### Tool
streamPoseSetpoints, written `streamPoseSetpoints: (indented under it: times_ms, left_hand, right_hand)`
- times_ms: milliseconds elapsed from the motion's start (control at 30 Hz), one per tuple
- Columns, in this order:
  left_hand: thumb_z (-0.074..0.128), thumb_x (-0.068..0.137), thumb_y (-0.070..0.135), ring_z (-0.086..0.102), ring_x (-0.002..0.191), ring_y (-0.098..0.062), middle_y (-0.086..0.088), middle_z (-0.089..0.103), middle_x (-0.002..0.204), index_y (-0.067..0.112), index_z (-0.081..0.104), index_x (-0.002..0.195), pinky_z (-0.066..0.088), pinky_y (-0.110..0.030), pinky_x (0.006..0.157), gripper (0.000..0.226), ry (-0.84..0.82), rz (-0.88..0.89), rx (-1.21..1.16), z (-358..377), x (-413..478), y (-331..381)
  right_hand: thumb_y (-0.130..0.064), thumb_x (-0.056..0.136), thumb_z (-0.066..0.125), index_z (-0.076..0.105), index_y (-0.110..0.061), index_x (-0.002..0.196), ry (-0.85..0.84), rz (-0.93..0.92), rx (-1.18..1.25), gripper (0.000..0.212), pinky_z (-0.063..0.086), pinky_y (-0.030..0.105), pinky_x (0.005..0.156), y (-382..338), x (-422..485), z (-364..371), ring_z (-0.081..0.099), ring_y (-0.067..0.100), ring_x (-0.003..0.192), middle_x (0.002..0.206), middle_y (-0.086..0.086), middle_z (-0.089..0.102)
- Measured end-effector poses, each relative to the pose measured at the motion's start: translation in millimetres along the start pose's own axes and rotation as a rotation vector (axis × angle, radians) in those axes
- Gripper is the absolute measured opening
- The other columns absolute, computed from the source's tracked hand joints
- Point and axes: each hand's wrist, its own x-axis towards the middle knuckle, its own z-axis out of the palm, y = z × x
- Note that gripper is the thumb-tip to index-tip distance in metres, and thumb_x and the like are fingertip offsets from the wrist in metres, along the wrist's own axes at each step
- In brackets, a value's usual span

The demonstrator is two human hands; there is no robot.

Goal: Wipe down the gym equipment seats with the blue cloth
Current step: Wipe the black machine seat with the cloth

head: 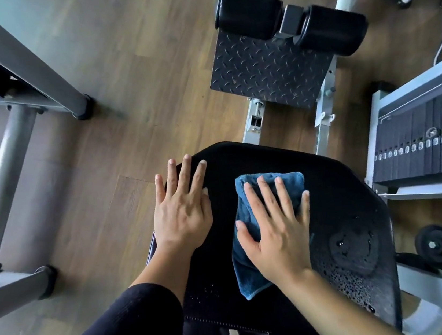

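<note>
A black padded seat (336, 180) fills the lower middle of the head view. On it lies the folded blue cloth (256, 250). My right hand (275, 227) presses flat on the cloth with straight, spread fingers. My left hand (181, 203) rests flat on the seat's left edge, fingers straight, beside the cloth and not touching it. Water droplets (351, 271) bead on the seat's right side, near the cloth.
Beyond the seat stand a diamond-pattern footplate (269, 76) and two black roller pads (290, 17). A weight stack (420, 149) and a dumbbell (439, 246) lie on the right. Grey machine legs (1, 173) stand at left on the wooden floor (129, 75).
</note>
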Motion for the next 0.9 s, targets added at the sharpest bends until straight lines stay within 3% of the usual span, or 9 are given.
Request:
streamPoseSetpoints:
  times_ms: [167,333,533,900]
  left_hand:
    - [0.028,0.093,0.030,0.019,0.144,-0.034,-0.010,0.030,0.154,0.017,0.037,0.145,0.014,-0.052,0.116,0.054,0.010,0.032,0.005,-4,1,3]
    - [0.027,0.091,0.035,0.007,0.147,-0.026,-0.007,0.017,0.158,0.013,0.028,0.149,0.002,-0.040,0.119,0.061,-0.018,0.101,-0.073,-5,14,12]
    - [0.017,0.094,0.042,-0.003,0.147,-0.019,0.001,0.006,0.160,0.022,0.014,0.152,0.001,-0.041,0.120,0.062,-0.075,0.114,0.029,4,20,16]
    - [0.020,0.093,0.042,-0.009,0.147,-0.015,0.006,-0.001,0.160,0.029,0.006,0.152,-0.008,-0.036,0.118,0.063,-0.095,0.092,0.046,5,23,17]
  right_hand:
    - [-0.064,0.088,0.040,0.038,-0.024,0.146,-0.065,0.073,-0.011,0.070,0.022,0.069,0.106,-6,6,3,0.022,0.030,0.145,0.152,0.004,0.038]
    - [-0.057,0.090,0.040,0.037,-0.028,0.147,-0.039,0.090,-0.010,0.063,0.019,0.066,0.109,3,23,9,0.023,0.029,0.144,0.151,0.001,0.038]
    - [-0.054,0.091,0.041,0.040,-0.028,0.145,0.022,0.148,0.021,0.060,0.022,0.065,0.108,16,45,12,0.026,0.031,0.143,0.149,0.002,0.041]
    - [-0.052,0.088,0.048,0.045,-0.026,0.143,0.104,0.174,0.035,0.061,0.027,0.064,0.107,17,44,15,0.028,0.029,0.143,0.148,0.003,0.043]
